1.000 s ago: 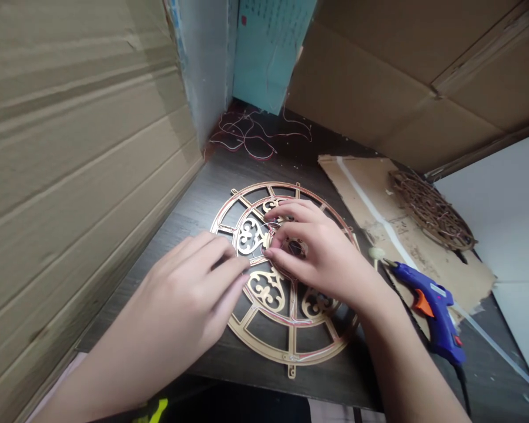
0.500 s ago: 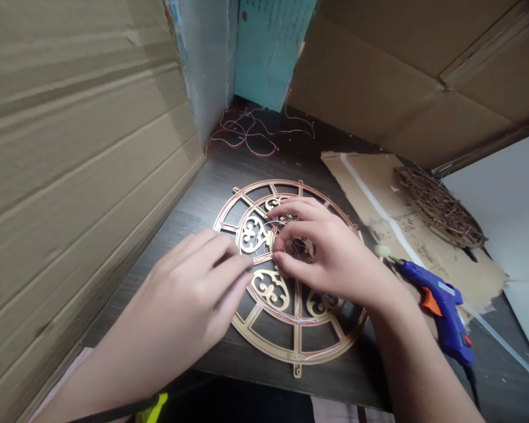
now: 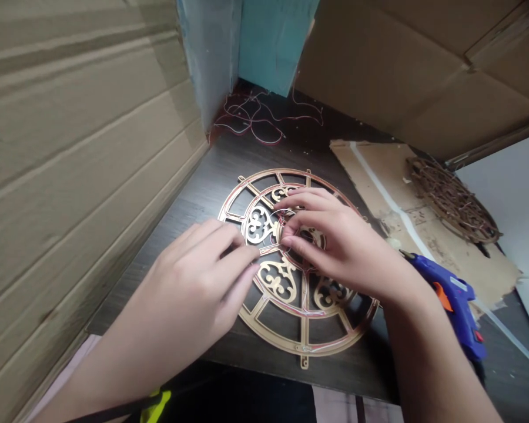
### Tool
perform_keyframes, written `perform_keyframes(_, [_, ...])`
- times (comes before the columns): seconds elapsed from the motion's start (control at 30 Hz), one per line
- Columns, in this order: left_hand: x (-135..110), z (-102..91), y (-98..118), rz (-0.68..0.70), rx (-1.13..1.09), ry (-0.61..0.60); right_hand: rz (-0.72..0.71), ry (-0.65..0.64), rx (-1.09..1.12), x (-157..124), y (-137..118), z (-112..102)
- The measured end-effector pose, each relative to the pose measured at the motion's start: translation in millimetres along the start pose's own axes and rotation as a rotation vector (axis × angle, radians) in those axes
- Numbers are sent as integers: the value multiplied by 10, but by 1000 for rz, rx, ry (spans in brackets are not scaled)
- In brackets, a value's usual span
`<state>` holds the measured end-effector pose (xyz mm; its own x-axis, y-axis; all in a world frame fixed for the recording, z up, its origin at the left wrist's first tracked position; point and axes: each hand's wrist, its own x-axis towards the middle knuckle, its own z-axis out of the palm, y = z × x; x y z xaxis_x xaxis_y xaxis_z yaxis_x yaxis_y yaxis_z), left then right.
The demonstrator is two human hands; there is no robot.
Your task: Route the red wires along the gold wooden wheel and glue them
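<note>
A round, gold-coloured openwork frame (image 3: pixel 304 329) lies flat on the dark table, with spokes, rings and scrolled heart-shaped ornaments. Thin red and white wires (image 3: pixel 311 312) run along its rings and spokes. My left hand (image 3: pixel 203 270) is closed at the frame's left side, thumb and forefinger pinched at a spoke's outer end; what they hold is too small to make out. Over the hub, my right hand (image 3: pixel 335 235) pinches a thin wire between thumb and forefinger, its other fingers curved above the frame. The right hand hides part of the hub and the ornaments behind it.
A blue glue gun (image 3: pixel 449 296) with an orange trigger lies right of my right forearm. Behind it, a brown openwork disc (image 3: pixel 454 200) covered in wires rests on a cardboard sheet (image 3: pixel 379 176). Loose wires (image 3: pixel 255 117) lie at the back. Cardboard walls (image 3: pixel 92 147) stand left and behind.
The whole view has shifted slightly, so the frame and tools sit a little further right and higher. Both hands keep nearly the same place on the frame, still pinching.
</note>
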<state>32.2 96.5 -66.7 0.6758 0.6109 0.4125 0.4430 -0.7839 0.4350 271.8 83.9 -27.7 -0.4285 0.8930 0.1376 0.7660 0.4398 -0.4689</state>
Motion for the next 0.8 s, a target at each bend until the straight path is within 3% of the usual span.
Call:
perform_keyframes(0.27, [-23, -4, 9, -7, -13, -6, -9, -57, -31, -6, 9, -1])
perform_keyframes(0.8, [-5, 6, -1, 17, 9, 2, 35, 20, -150, 14, -101, 61])
